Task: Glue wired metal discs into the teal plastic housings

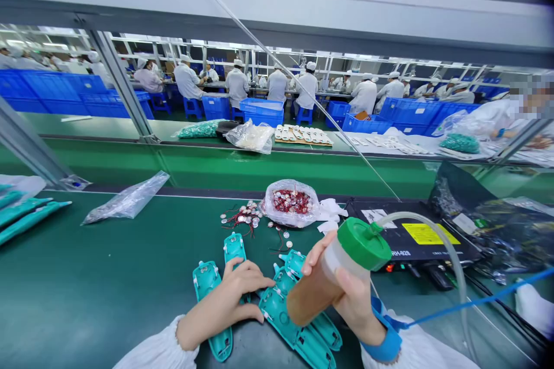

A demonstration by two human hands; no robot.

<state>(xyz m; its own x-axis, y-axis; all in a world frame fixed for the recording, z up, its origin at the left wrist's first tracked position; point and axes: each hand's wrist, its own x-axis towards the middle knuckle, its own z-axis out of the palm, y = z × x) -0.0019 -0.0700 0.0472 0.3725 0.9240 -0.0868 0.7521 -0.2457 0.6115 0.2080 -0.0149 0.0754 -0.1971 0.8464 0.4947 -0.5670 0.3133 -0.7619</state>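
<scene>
My right hand (346, 294) is wrapped round a clear bottle (318, 288) of brown liquid with a green cap and a bent tube, tilted above the teal shells. A blue wrist strap sits on that wrist. Fingers apart, my left hand (244, 288) lies over the teal plastic shells, its fingertips at the edge of the middle shell (277, 305). Another shell (206, 279) lies partly under my left forearm, and one more (234, 247) stands out beyond my fingers. Whether the left fingertips grip anything is hard to see; none is visibly held.
Behind the shells are a bag (291, 203) of red-wired discs and loose discs (246, 216). A black device (415, 236) stands at right beside a dark bag. A clear plastic bag (130, 199) and teal parts (26, 216) lie left. People in white work beyond.
</scene>
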